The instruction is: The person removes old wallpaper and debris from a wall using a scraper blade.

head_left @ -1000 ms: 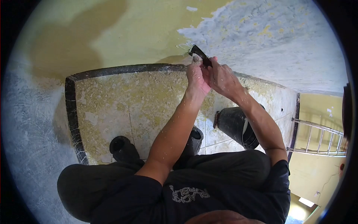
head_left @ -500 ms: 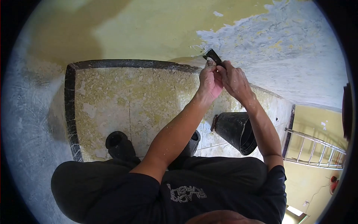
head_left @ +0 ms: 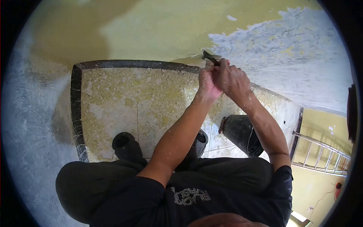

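A dark, flat-bladed scraper (head_left: 212,58) meets the wall (head_left: 159,38) where smooth yellow paint borders a rough, whitish patch, near the dark skirting (head_left: 124,63); the right hand (head_left: 235,81) has its fingers closed on it; the left hand (head_left: 208,82) puts its thumb by the blade, other fingers too hidden to tell; flakes cover the tiled floor (head_left: 113,90) before the dark shoes (head_left: 126,145); a black bucket (head_left: 238,130) stands near the right forearm.

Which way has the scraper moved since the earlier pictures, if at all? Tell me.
Yes, the scraper has shifted left in view, judged against the pale patch on the wall.
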Motion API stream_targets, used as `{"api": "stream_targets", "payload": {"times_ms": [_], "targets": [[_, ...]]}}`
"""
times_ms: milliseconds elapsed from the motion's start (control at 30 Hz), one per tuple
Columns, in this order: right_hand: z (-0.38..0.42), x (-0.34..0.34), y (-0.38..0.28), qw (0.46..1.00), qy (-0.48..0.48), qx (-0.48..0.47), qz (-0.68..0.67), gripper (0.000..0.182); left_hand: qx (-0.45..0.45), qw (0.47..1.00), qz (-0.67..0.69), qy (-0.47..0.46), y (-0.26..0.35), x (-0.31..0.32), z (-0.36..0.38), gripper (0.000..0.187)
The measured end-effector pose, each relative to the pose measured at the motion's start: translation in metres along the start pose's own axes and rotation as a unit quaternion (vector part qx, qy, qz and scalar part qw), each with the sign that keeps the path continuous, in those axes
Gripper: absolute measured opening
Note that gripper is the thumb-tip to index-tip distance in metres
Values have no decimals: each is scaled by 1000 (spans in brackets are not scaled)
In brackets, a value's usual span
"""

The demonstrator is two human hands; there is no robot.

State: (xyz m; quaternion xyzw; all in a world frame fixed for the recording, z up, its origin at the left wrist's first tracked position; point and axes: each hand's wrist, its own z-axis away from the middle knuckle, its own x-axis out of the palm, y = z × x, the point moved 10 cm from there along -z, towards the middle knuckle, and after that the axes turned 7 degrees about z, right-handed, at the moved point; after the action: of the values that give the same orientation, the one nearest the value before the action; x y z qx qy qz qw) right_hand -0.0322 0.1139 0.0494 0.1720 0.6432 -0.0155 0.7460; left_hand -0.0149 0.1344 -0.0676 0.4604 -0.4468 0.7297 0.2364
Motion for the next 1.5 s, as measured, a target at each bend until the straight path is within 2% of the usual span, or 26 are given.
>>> {"api": "stream_targets", "payload": {"times_ms": [67, 133, 200, 333, 533, 633, 733, 833, 900, 967, 1033, 1133, 1200, 1267, 1333, 1367, 1433, 1500], "targets": [[3, 0, 0, 999, 28, -25, -4, 21, -13, 1000, 23, -8, 0, 7, 5, 29], [14, -5, 1, 997, 48, -58, 3, 20, -23, 999, -41, 25, -11, 1, 6, 28], [20, 5, 24, 999, -17, 24, 19, 20, -32, 999, -33, 21, -21, 3, 1, 28], [24, 10, 14, 998, 33, 5, -53, 21, -39, 998, -24, 43, -22, -9, 3, 25], [20, 6, 31, 998, -28, 54, -20, 22, -4, 999, 29, 19, -27, -8, -10, 24], [19, 10, 27, 999, -14, 45, -24, 24, -40, 999, 23, 3, -27, -1, -10, 24], [25, 17, 27, 997, -19, 59, -34, 24, -26, 999, 5, 35, -23, -5, 4, 25], [24, 8, 31, 999, 17, 36, -12, 26, -21, 1000, -2, 23, -36, -12, -16, 26], [23, 5, 44, 996, -22, 91, -7, 26, 12, 999, 21, 45, -35, -16, -19, 24], [17, 7, 39, 995, -25, 94, -17, 25, 34, 998, 3, 49, -29, -9, -11, 25], [11, 7, 18, 999, 10, 27, -28, 25, 24, 999, -41, 25, -11, 5, 2, 31], [14, 7, 17, 1000, 3, 25, -16, 22, 3, 1000, -8, -22, -12, 5, -4, 32], [15, 1, 19, 1000, 11, 18, -11, 22, -14, 998, -38, 47, -26, -7, -6, 31], [18, 1, 26, 998, -18, 56, 6, 22, -4, 999, -37, 39, -23, -3, -6, 31], [19, 6, 20, 999, -16, 49, -5, 22, -18, 999, -3, 33, -24, 1, 1, 31], [20, 9, 18, 999, -10, 43, -15, 23, -11, 997, -8, 70, -22, -5, 5, 31], [22, 11, 30, 999, -10, 46, -6, 25, -32, 999, 0, 32, -27, -4, -4, 30], [25, 1, 34, 998, 42, 25, 37, 25, 1, 998, -35, 56, -36, -9, -12, 27]]}}
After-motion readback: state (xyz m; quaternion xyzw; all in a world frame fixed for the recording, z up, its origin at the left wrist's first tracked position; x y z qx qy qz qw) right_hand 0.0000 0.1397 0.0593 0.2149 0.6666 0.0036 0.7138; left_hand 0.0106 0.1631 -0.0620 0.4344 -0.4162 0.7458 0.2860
